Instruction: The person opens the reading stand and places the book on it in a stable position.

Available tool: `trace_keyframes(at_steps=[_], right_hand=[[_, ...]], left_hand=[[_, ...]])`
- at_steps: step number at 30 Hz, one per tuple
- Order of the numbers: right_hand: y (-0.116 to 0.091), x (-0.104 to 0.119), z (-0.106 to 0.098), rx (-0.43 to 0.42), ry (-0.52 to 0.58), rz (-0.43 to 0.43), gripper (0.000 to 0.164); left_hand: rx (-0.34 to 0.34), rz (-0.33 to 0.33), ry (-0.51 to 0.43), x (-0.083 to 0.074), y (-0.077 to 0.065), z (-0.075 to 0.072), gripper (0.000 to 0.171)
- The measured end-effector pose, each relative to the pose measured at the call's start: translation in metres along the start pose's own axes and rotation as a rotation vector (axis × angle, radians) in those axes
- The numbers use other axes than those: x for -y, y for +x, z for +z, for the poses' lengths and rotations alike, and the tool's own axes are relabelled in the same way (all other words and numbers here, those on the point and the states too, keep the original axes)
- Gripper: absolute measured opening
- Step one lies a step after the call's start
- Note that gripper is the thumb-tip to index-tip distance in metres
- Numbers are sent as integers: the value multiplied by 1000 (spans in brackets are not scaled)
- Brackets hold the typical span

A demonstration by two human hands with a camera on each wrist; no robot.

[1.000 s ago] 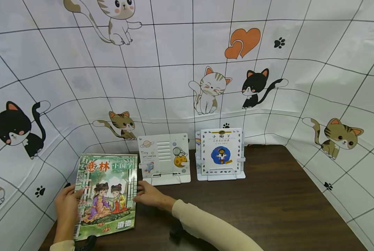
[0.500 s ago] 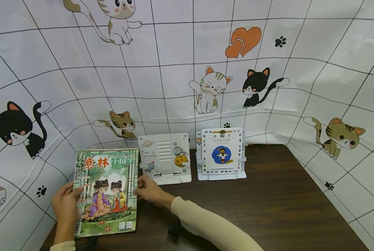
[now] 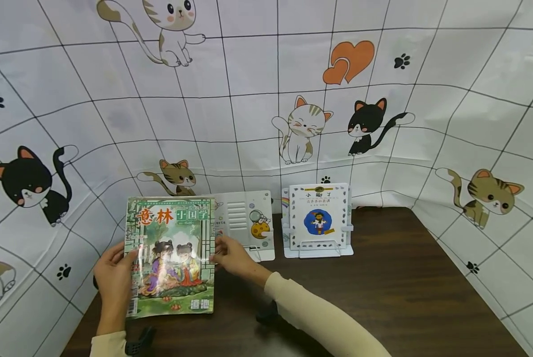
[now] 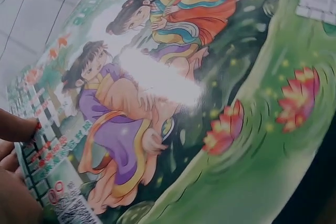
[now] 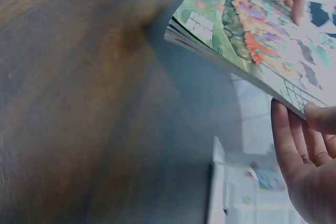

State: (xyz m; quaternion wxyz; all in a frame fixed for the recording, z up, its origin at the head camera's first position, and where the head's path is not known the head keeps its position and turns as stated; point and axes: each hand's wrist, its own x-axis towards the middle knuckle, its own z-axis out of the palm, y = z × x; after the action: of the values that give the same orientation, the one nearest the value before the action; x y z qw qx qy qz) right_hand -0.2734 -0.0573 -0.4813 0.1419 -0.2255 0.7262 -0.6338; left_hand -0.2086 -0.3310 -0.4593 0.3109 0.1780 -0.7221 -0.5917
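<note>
A green magazine [image 3: 172, 258] with two painted figures on its cover is held up, tilted, above the table's left part. My left hand [image 3: 114, 277] grips its left edge, thumb on the cover and fingers behind. My right hand [image 3: 235, 258] pinches the right edge; in the right wrist view its thumb lies on top and the fingers [image 5: 286, 140] are underneath. Glare whitens the middle of the cover [image 4: 126, 145] in the left wrist view. Right behind the magazine stands a white book stand [image 3: 239, 218] with space drawings, its left part hidden.
A second white stand [image 3: 349, 248] to the right bears a white book [image 3: 319, 218] with a blue round picture. Both stands are near the back edge of the dark wooden table [image 3: 382, 287]. A cat-print sheet [image 3: 248, 114] hangs behind and at the sides.
Both hands have lifted the magazine and shifted it to the right, so it now covers the left part of the nearer stand. The head view has shifted slightly.
</note>
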Motion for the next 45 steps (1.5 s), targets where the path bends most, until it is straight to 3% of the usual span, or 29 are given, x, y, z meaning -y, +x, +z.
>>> trace_keyframes(at_steps=[4,15,26,33,39,45], right_hand=[[-6,8,-22,-20,-77,-47,31],[-22,28,-79,-122,-220,-131,33],[-26,63,-126,-257,-325,-179,39],[-24,80,-143,-342,-388,-213,36],[-16,80,-150,-405,-419,-230,31],[-7,77,-157,-466,-446,-250,25]], left_hand=[[32,5,32,-6,-1,13,44],[117,74,-7,-33,-6,58,39],[188,176,-133,-69,-5,96,38],[199,207,-214,-89,1,117,37],[213,230,-327,-91,5,130,28],[225,284,-302,-91,9,137,26]])
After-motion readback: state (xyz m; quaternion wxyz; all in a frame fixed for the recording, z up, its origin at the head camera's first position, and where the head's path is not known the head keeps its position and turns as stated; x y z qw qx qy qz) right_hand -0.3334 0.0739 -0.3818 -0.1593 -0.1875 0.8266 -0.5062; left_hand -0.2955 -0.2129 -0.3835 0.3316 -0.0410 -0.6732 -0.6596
